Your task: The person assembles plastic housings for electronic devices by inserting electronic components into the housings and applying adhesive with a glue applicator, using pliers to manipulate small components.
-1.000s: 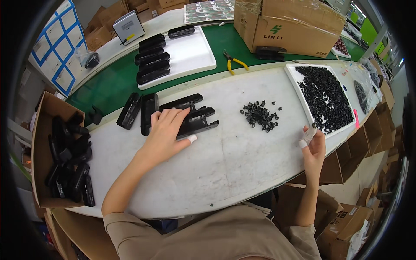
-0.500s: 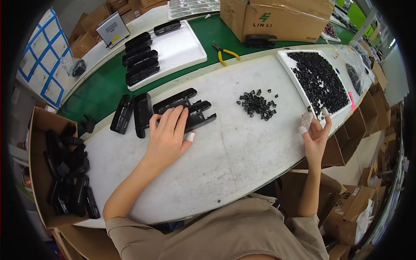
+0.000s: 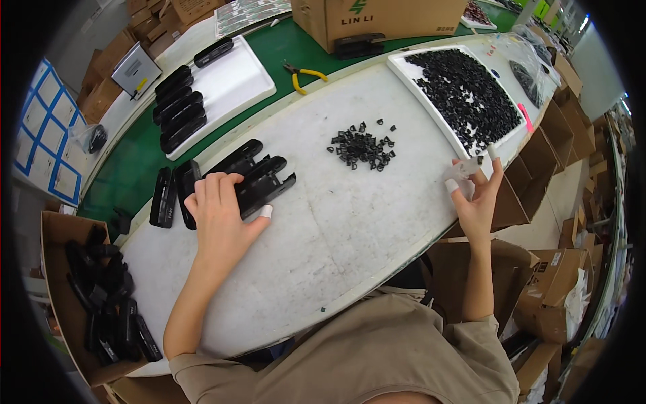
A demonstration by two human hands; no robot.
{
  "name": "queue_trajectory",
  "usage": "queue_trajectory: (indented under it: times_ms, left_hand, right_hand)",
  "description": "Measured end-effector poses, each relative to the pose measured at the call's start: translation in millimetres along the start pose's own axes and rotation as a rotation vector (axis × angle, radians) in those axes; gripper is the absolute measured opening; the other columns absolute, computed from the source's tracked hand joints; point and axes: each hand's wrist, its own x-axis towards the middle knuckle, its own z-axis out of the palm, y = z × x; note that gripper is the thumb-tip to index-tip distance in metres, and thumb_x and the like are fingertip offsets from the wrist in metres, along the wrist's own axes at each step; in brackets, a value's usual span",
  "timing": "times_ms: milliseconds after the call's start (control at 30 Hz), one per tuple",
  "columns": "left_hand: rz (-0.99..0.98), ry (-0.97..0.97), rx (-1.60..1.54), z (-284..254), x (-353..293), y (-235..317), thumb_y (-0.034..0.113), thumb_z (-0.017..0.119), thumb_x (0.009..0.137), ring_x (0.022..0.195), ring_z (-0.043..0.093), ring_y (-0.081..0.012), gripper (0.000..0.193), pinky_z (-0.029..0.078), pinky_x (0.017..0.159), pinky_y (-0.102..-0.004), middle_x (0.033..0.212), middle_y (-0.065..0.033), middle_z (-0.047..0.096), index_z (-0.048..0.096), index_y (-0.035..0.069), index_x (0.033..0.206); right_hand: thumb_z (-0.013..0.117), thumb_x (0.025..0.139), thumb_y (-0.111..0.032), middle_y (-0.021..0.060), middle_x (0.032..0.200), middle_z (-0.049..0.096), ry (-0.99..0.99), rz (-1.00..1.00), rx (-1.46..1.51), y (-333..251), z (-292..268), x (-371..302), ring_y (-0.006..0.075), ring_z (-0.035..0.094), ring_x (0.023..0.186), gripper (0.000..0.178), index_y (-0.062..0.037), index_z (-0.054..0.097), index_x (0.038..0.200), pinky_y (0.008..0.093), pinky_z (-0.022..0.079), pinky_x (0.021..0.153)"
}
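Note:
Three black plastic housings (image 3: 266,185) with notched ends lie side by side on the pale worktable. My left hand (image 3: 219,212) is curled over their left part, thumb along the near side, fingertips on top. Another black housing (image 3: 186,192) stands against the far side of that hand, partly hidden by it. Past the near corner of a white tray, my right hand (image 3: 479,192) is raised with bent fingers closed on something translucent with a dark spot, too blurred to name. White covers wrap some fingertips. Between the hands lies a loose pile of small black clips (image 3: 363,147).
The white tray (image 3: 431,101) holds many small black parts. Yellow-handled pliers (image 3: 304,77) lie beyond the pile. A second white tray (image 3: 249,81) carries several black housings. At left, a cardboard box (image 3: 60,303) is filled with more. A large carton (image 3: 377,20) stands at the back.
The whole view has shifted, so the scene sits farther left. My right hand has drawn back from the tray's corner. My left fingers have curled more and slid slightly left along the housings.

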Motion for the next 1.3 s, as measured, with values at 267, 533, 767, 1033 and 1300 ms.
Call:
queue_trajectory:
  times_ms: [267, 533, 767, 1033, 1300]
  left_hand:
    - [-0.040, -0.060, -0.134, -0.4, -2.3, 13.4, 0.022, 0.077, 0.055, 0.091, 0.046, -0.0240, 0.056, 0.028, 0.080, -0.0376, 0.093, -0.0075, 0.050, 0.049, 0.004, 0.101]
    - [0.067, -0.012, -0.254, -2.4, -0.1, 18.2, 0.015, 0.076, 0.058, 0.081, 0.051, -0.0244, 0.068, 0.036, 0.073, -0.0355, 0.089, -0.0102, 0.053, 0.047, 0.000, 0.117]
    - [0.143, 0.030, -0.475, 11.4, -3.5, 27.6, 0.007, 0.075, 0.058, 0.084, 0.056, -0.0266, 0.071, 0.048, 0.072, -0.0329, 0.096, -0.0141, 0.053, 0.045, -0.001, 0.122]
    - [0.172, 0.044, -0.453, 28.1, -10.7, 24.8, 0.014, 0.078, 0.061, 0.088, 0.055, -0.0291, 0.075, 0.046, 0.076, -0.0365, 0.100, -0.0151, 0.053, 0.042, -0.002, 0.126]
    - [0.153, -0.003, -0.337, 20.1, -8.7, 25.0, 0.021, 0.077, 0.063, 0.088, 0.050, -0.0268, 0.074, 0.034, 0.081, -0.0377, 0.101, -0.0126, 0.050, 0.043, -0.003, 0.124]
  right_hand:
    - [0.064, 0.071, -0.002, 0.0117, 0.098, 0.063, 0.042, -0.033, -0.052, 4.1, 6.1, -1.3, 0.0186, 0.058, 0.093, 0.085, -0.0039, 0.013, 0.139, 0.0292, 0.042, 0.088]
    - [0.067, 0.069, -0.006, 0.0169, 0.108, 0.056, 0.114, -0.133, -0.183, 3.6, 7.7, -2.8, 0.0244, 0.054, 0.101, 0.087, -0.0001, 0.013, 0.137, 0.0356, 0.039, 0.092]
    - [0.065, 0.067, -0.001, 0.0200, 0.111, 0.049, 0.384, -0.599, -0.371, -5.5, 15.5, -33.3, 0.0280, 0.050, 0.103, 0.066, 0.0028, 0.031, 0.123, 0.0393, 0.038, 0.089]
    - [0.057, 0.065, 0.008, 0.0124, 0.084, 0.059, -0.373, -0.721, -0.228, -67.4, 81.7, 9.4, 0.0282, 0.056, 0.080, 0.047, 0.0022, 0.053, 0.111, 0.0373, 0.047, 0.070]
    - [0.049, 0.070, 0.011, 0.0166, 0.080, 0.055, -0.531, -0.449, -0.397, -69.1, 116.3, 26.3, 0.0336, 0.054, 0.077, 0.059, 0.0014, 0.035, 0.126, 0.0417, 0.045, 0.070]
